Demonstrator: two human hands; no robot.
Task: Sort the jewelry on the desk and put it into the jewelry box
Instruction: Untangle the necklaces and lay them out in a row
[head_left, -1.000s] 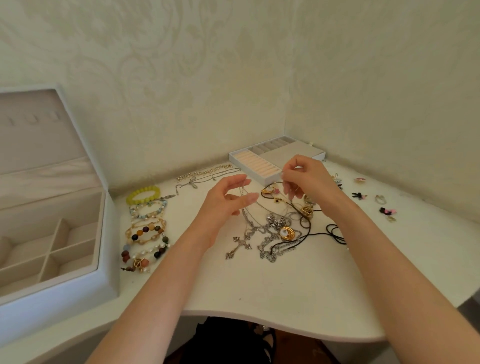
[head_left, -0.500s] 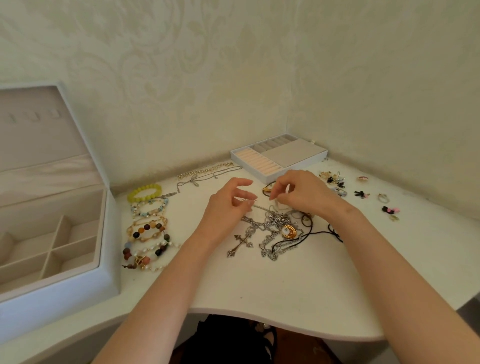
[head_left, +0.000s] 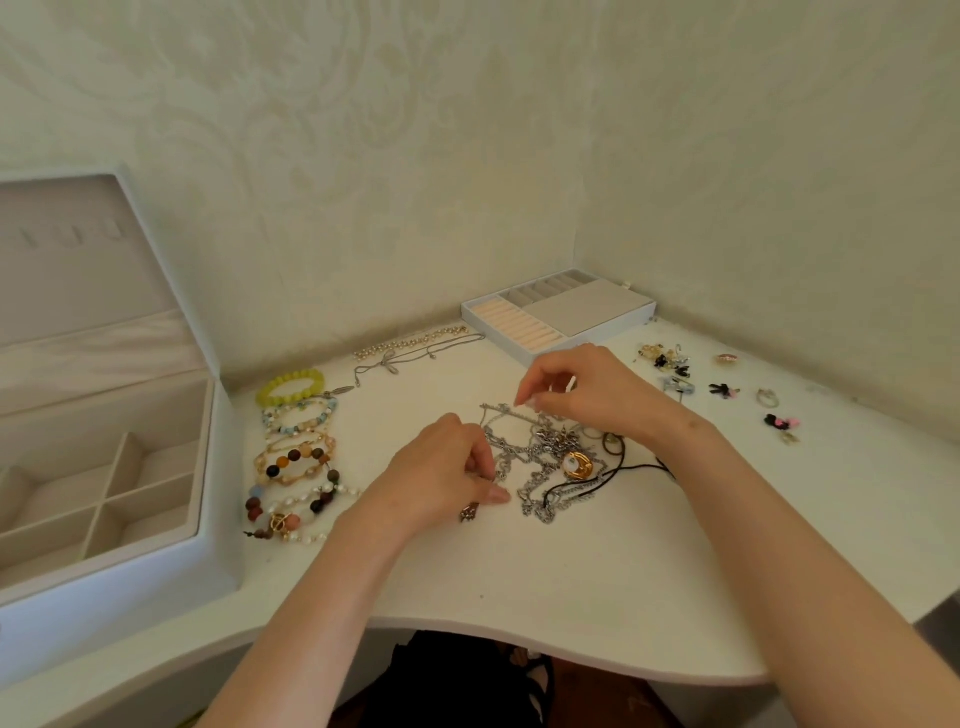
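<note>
A tangle of silver chains (head_left: 540, 462) with a gold pendant (head_left: 577, 464) and a black cord (head_left: 618, 470) lies mid-desk. My left hand (head_left: 441, 467) is down on its near-left side, fingertips pinching a silver chain; it covers most of the cross pendant (head_left: 469, 513). My right hand (head_left: 587, 395) hovers over the far side of the tangle, thumb and forefinger pinching a thin chain. The open white jewelry box (head_left: 156, 551) with empty compartments stands at the left.
Several beaded bracelets (head_left: 293, 452) lie in a column beside the box, a yellow one (head_left: 290, 387) farthest. Two thin necklaces (head_left: 415, 348) lie near the wall. A white ring tray (head_left: 558, 319) sits in the corner. Small earrings and rings (head_left: 722, 389) are scattered right.
My left hand dropped toward me onto the near-left of the tangle, covering the cross. My right hand stayed over the far side, still pinching a chain.
</note>
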